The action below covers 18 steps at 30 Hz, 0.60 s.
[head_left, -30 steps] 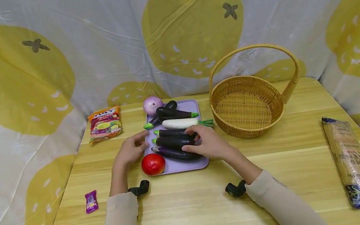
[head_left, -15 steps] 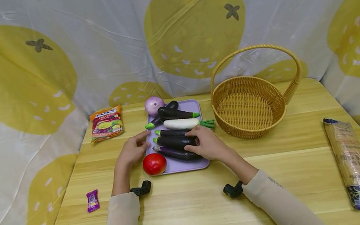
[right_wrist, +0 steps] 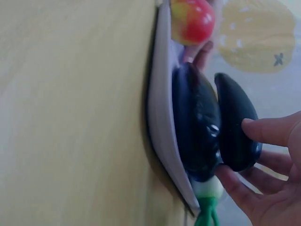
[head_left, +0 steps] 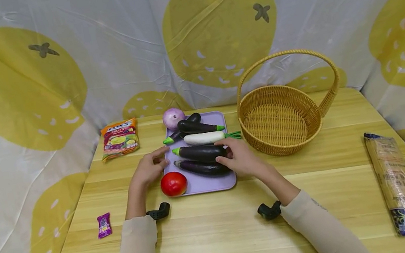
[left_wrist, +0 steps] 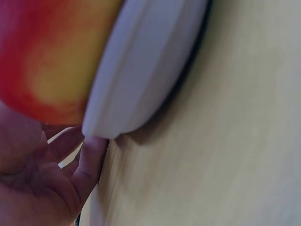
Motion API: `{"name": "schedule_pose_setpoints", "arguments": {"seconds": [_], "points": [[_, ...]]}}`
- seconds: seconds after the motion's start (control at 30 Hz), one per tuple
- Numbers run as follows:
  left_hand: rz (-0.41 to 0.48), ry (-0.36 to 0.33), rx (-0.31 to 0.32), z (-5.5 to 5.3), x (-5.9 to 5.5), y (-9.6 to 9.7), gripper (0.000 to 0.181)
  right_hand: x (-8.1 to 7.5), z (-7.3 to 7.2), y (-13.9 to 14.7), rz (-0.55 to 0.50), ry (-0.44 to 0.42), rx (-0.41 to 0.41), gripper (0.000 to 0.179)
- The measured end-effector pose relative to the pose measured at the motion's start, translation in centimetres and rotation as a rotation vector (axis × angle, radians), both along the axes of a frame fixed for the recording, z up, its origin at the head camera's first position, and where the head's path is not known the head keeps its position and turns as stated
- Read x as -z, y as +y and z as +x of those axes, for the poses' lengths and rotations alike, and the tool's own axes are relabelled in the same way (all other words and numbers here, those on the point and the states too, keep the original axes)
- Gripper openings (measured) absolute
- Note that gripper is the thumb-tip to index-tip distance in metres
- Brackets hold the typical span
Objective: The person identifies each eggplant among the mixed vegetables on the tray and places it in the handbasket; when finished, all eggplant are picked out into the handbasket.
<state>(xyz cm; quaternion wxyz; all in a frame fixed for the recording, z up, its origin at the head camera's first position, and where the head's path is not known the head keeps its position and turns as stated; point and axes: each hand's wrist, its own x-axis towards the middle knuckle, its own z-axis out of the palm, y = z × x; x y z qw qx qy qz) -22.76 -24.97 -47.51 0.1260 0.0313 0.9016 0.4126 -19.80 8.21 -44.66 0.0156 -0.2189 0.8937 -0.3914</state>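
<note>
My right hand (head_left: 242, 158) pinches the blunt end of a dark eggplant (head_left: 198, 153) between thumb and fingers. In the right wrist view this eggplant (right_wrist: 235, 120) stands apart from the eggplants (right_wrist: 193, 117) lying on the lilac tray (right_wrist: 162, 103). Another eggplant (head_left: 203, 168) lies just in front of it in the head view. My left hand (head_left: 149, 168) rests at the left rim of the tray (head_left: 212, 184), its fingers touching the edge. Beside it sits a round red fruit (head_left: 174, 184) with a yellow patch. Behind are a white radish (head_left: 204, 138) and two crossed eggplants (head_left: 200, 127).
A purple onion (head_left: 174, 118) sits at the tray's back left corner. Right of the tray stands a wicker basket (head_left: 285, 148) with a tall handle. A candy bag (head_left: 120, 140) and a small purple candy (head_left: 104, 225) lie left; a noodle pack (head_left: 402, 186) lies far right.
My right hand has taken hold of an eggplant and moved slightly right and back with it, so it now covers the one behind. The left hand stays at the tray rim.
</note>
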Motion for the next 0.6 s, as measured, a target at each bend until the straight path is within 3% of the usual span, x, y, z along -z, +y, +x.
{"name": "schedule_pose_setpoints", "arguments": {"seconds": [0.37,0.6], "points": [[0.029,-0.041,-0.031,-0.3,0.2,-0.1,0.051,-2.2,0.7,3.1,-0.104,-0.064,-0.002,0.046],[0.090,-0.092,-0.071,-0.3,0.3,-0.1,0.051,-3.2,1.2,5.6,-0.089,-0.026,0.006,0.044]]}}
